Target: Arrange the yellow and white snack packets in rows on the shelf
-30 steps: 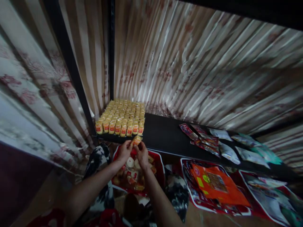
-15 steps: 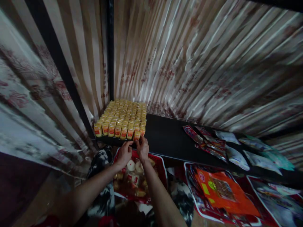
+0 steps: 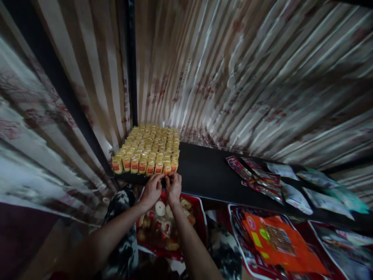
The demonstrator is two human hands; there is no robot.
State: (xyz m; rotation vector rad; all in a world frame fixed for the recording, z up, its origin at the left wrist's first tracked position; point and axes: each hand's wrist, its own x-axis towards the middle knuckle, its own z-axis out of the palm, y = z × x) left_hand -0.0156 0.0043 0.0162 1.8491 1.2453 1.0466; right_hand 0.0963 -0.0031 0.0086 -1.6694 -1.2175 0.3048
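A dense block of small yellow packets with red labels [image 3: 148,149] stands in rows at the left end of a black shelf [image 3: 204,171]. My left hand [image 3: 152,189] and my right hand [image 3: 174,187] meet at the shelf's front edge, fingertips pinched together just below the front row of packets. What they pinch is too small and dark to make out. Below my hands a red-rimmed bag [image 3: 171,225] holds several more packets and round white pieces.
Flat red, white and green sachets [image 3: 271,181] lie on the shelf's right part. An orange pouch [image 3: 279,243] rests on printed bags lower right. Striped curtain-like sheeting [image 3: 233,77] closes the back and left side, with a black post [image 3: 131,62] in the corner.
A second ago my hands held a yellow packet below the shelf edge. They rose to the front row, and that packet now stands in the row while my fingers stay pinched together.
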